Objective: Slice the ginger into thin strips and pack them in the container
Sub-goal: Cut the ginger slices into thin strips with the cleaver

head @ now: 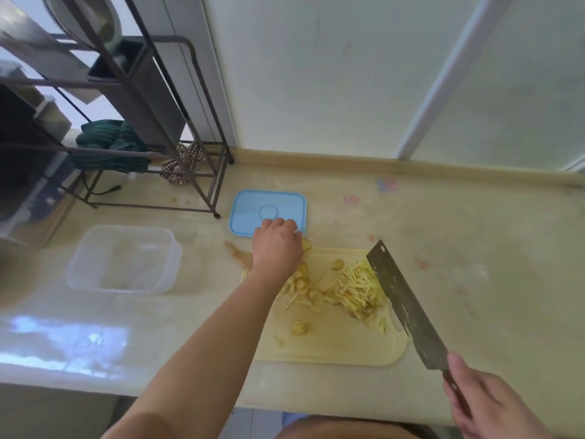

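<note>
On the yellow cutting board [332,343], the ginger is lying in two lots. The thin ginger strips [357,288] are sitting in a heap near the right side of the board. The uncut ginger pieces [300,282] are lying just to the left of that heap, and one small piece is sitting alone nearer to you.

Your left hand [277,245] is reaching to the far left corner of the board. Its fingers are curling down over a ginger piece there, but you are hiding what is under them, so I cannot tell if you are really gripping it. Your right hand [484,407] is gripping the handle of the big knife [405,307]. You are holding the blade tilted, with its far end just beside the strip heap.

The clear container [123,259] is sitting to the left of the board, on the worktop [474,248]. I see no ginger in it. Its blue lid [250,210] is lying behind the board, just past your left hand.

I think you are still in the cutting step, getting the next piece. Next you are going to need to bring that piece to a bare spot on the board, hold it flat, and keep your fingertips tucked back from the blade. Packing is coming later.
</note>
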A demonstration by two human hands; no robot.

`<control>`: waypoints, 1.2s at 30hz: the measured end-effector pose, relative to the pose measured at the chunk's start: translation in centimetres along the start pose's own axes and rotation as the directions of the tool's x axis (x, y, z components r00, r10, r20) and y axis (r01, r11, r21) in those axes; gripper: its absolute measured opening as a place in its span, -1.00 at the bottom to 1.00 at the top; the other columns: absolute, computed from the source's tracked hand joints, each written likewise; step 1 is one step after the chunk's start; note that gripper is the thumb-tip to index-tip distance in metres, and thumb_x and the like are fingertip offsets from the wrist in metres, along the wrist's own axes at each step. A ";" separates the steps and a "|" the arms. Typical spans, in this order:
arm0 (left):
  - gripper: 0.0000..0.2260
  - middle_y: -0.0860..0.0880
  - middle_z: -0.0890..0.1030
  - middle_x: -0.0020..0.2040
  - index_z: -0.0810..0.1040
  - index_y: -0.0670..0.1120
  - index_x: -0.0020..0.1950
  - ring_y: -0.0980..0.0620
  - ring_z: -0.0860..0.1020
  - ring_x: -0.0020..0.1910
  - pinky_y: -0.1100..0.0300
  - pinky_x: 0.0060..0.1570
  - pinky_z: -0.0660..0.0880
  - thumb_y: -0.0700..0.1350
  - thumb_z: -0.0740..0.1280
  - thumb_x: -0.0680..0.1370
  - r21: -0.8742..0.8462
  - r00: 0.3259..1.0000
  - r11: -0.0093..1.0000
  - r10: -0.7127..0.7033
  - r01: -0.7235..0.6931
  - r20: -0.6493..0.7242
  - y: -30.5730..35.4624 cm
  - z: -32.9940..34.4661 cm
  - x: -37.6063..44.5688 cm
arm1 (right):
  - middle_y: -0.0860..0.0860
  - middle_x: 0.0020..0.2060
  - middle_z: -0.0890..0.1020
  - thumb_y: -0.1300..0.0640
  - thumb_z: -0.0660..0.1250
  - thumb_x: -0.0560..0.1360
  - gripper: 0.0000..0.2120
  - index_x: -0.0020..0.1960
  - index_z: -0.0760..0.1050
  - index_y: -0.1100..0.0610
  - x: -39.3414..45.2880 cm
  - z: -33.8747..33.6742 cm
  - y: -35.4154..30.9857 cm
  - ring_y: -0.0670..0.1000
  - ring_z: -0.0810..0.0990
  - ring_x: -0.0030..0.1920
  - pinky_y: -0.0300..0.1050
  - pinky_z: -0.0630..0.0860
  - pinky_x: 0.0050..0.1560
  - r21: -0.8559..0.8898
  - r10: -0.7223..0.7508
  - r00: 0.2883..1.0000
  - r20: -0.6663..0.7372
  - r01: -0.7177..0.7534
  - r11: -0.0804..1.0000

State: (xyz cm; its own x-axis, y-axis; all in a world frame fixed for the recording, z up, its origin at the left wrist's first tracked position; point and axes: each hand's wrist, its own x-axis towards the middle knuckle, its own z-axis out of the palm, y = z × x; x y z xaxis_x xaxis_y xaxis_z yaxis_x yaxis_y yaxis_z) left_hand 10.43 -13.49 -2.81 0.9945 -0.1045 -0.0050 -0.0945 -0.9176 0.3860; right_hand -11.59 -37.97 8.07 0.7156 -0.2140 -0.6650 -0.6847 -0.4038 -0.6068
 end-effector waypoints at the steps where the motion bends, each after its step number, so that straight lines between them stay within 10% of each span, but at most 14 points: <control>1: -0.79 -0.08 0.60 -0.04 0.60 -0.13 0.07 -0.14 0.47 0.04 0.04 -0.01 0.34 -0.05 0.22 0.64 0.070 0.999 0.997 -0.026 0.025 0.025 0.0 0.2 0.2 | 0.12 -0.59 0.34 -0.15 0.08 0.56 -0.48 -0.42 0.37 0.18 0.1 -0.1 0.2 0.01 0.29 -0.55 -0.25 0.23 -0.53 -0.003 -0.011 1.000 -0.010 0.011 1.000; 11: -0.86 -0.03 0.66 -0.07 0.63 -0.09 0.09 -0.12 0.47 -0.05 0.09 -0.09 0.20 -0.13 0.30 0.60 0.010 0.998 0.999 -0.034 0.034 -0.050 -0.2 1.8 -0.7 | 0.10 -0.58 0.32 -0.30 0.02 0.55 -0.39 -0.44 0.35 0.14 0.4 -0.5 0.6 0.01 0.27 -0.56 -0.23 0.21 -0.50 -0.006 0.012 1.000 -0.023 -0.012 1.000; 16: -0.83 -0.02 0.67 -0.12 0.65 -0.08 0.08 -0.13 0.49 -0.08 0.11 -0.10 0.20 -0.24 0.35 0.54 -0.066 0.998 0.997 0.041 -0.044 -0.050 -0.6 2.3 -1.3 | 0.08 -0.60 0.32 -0.51 0.03 0.16 -0.34 -0.45 0.32 0.13 0.6 -0.7 0.4 0.00 0.28 -0.56 -0.25 0.26 -0.53 -0.048 -0.016 1.000 -0.005 0.015 0.999; 25: -0.82 -0.04 0.68 -0.07 0.65 -0.12 0.15 -0.09 0.57 -0.01 0.01 0.05 0.51 -0.21 0.34 0.58 -0.332 0.984 0.933 -0.168 0.138 -0.063 -2.2 0.0 -1.1 | 0.07 -0.61 0.34 -0.62 0.02 0.07 -0.21 -0.47 0.34 0.16 0.7 -0.7 0.6 -0.01 0.30 -0.57 -0.24 0.27 -0.52 -0.086 -0.067 0.995 -0.072 0.060 0.994; 33: -0.83 0.00 0.65 -0.09 0.69 -0.02 0.04 -0.07 0.52 -0.01 0.10 -0.01 0.25 -0.10 0.29 0.60 -0.058 0.995 0.995 -0.084 0.086 0.048 -1.8 0.9 -0.5 | 0.08 -0.58 0.34 -0.27 0.05 0.55 -0.41 -0.45 0.34 0.14 0.3 -0.1 0.6 0.00 0.29 -0.54 -0.20 0.24 -0.43 -0.015 -0.036 0.998 -0.045 0.036 0.999; 36: -0.82 0.01 0.63 -0.17 0.65 -0.04 0.00 -0.05 0.50 -0.07 0.11 -0.04 0.19 -0.07 0.25 0.60 0.031 0.995 0.995 -0.094 0.094 0.018 -1.2 1.3 -0.9 | 0.07 -0.58 0.35 -0.53 0.09 0.22 -0.32 -0.46 0.36 0.14 -0.1 -0.1 0.3 0.01 0.30 -0.54 -0.25 0.27 -0.48 -0.045 -0.021 0.999 -0.043 0.019 0.999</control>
State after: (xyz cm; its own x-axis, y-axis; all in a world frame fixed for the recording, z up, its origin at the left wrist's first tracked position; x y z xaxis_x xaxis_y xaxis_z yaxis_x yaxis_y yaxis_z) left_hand 9.60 -12.82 -4.48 0.9980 -0.0244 -0.0580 -0.0022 -0.9348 0.3552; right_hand -11.88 -38.12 8.02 0.7348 -0.2437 -0.6331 -0.6642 -0.4477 -0.5986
